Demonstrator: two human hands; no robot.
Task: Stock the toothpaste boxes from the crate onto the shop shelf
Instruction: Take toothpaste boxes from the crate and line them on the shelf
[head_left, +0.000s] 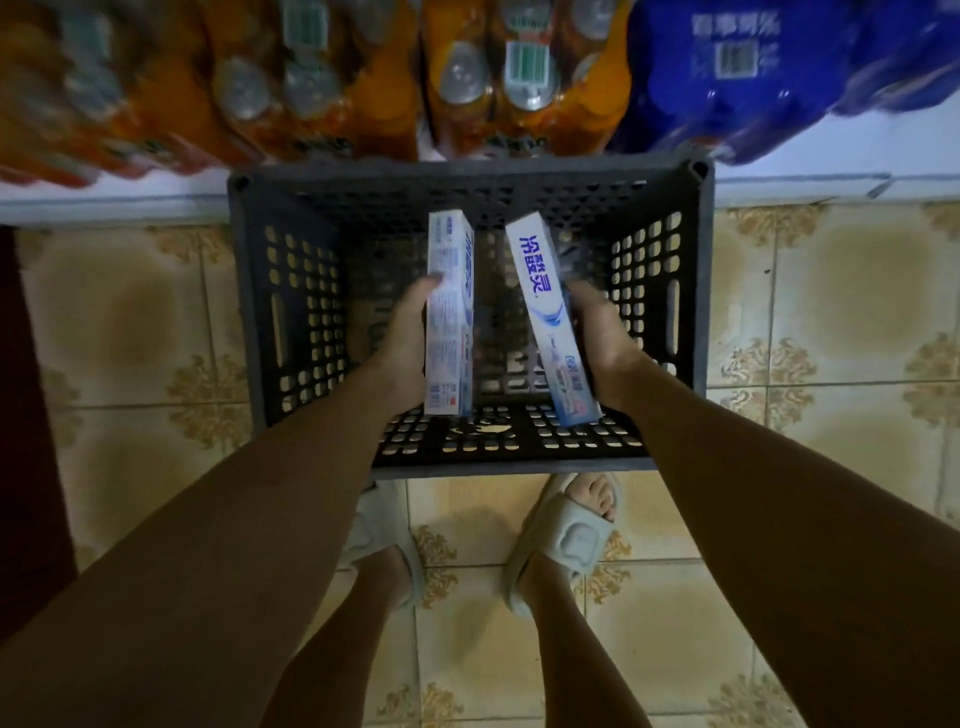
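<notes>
White toothpaste boxes (449, 312) (550, 322), lengthwise away, clamped in left grip (405, 353), right grip (602, 353).

Person: both arms bare, no sleeves visible. Left hand (402, 343) and right hand (602, 345) bare, no gloves or jewellery visible. Legs bare. 2 pale grey open-toe slides (569, 540), each with 1 broad strap bearing a raised rounded emblem

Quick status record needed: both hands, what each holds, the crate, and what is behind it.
left hand: grips white toothpaste box
right hand: grips white-and-blue toothpaste box
boxes: both held above the crate, apart
dark perforated plastic crate: on tiled floor; no other boxes visible inside
behind crate: orange bottle packs, blue bottle pack
</notes>
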